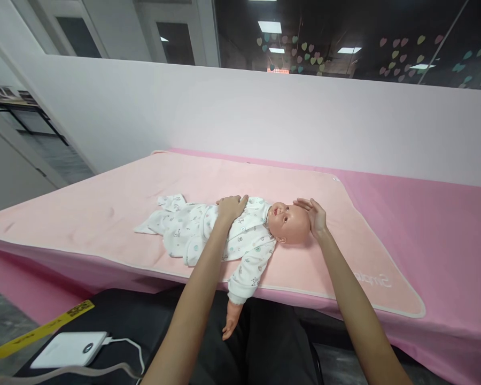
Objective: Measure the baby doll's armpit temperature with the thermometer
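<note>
A baby doll (248,235) in a white patterned outfit lies on its back on a pale pink blanket (116,192), head to the right. My left hand (231,207) rests on the doll's belly, fingers stretched across the cloth. Cupped at the crown of the doll's bald head (295,224) is my right hand (313,215), its fingers extended along the far side. The near sleeve (246,275) and doll hand (231,321) hang over the blanket's front edge. The trouser legs (160,216) lie to the left, with no feet visible.
Pink cloth (433,230) covers the surface under the blanket. A white partition wall (264,112) stands behind it. At the lower left, a white power bank (70,350) with a cable lies on something black, beside a yellow strap (36,334).
</note>
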`<state>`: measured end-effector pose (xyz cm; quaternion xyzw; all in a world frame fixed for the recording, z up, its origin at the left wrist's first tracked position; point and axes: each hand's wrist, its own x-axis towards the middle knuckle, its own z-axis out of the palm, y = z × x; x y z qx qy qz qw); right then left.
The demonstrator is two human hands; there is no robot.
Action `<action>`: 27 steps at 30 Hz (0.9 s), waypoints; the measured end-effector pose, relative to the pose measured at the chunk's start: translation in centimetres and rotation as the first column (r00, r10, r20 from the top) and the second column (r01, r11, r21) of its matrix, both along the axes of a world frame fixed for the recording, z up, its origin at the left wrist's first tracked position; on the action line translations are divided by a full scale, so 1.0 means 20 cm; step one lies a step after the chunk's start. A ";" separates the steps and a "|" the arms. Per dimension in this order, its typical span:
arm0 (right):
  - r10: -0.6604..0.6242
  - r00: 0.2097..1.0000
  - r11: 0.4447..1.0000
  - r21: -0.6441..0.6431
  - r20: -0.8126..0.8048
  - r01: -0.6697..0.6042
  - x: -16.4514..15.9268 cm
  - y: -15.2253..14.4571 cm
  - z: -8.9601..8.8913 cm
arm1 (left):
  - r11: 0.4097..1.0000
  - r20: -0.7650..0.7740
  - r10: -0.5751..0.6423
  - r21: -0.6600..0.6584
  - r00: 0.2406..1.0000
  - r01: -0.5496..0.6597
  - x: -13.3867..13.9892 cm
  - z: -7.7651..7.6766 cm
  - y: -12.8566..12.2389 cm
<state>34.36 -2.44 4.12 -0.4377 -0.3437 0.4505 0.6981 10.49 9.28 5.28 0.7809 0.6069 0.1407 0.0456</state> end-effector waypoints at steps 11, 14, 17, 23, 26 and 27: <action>-0.001 0.925 0.990 0.130 0.380 -0.053 -0.03 -0.04 0.02 | 1.000 0.008 0.006 -0.002 1.000 -0.006 0.00 0.01 -0.01; -0.038 0.887 0.990 0.135 0.460 -0.027 -0.05 -0.04 0.01 | 1.000 0.012 0.009 -0.001 1.000 -0.009 0.00 0.01 0.00; -0.042 0.891 0.991 0.131 0.451 -0.020 -0.06 -0.04 0.00 | 1.000 0.016 0.009 -0.005 1.000 -0.009 0.00 0.01 0.00; -0.024 0.946 0.997 0.080 0.323 -0.002 -0.04 -0.03 0.02 | 1.000 0.014 0.003 -0.005 1.000 -0.003 0.00 0.01 0.00; -0.097 0.979 0.991 0.112 0.181 0.077 0.00 -0.03 0.02 | 1.000 0.003 0.000 -0.004 1.000 0.000 0.00 0.01 -0.01; -0.136 0.977 0.985 0.131 0.165 0.115 0.01 -0.03 0.02 | 1.000 -0.002 -0.001 -0.002 1.000 0.001 0.00 0.01 -0.01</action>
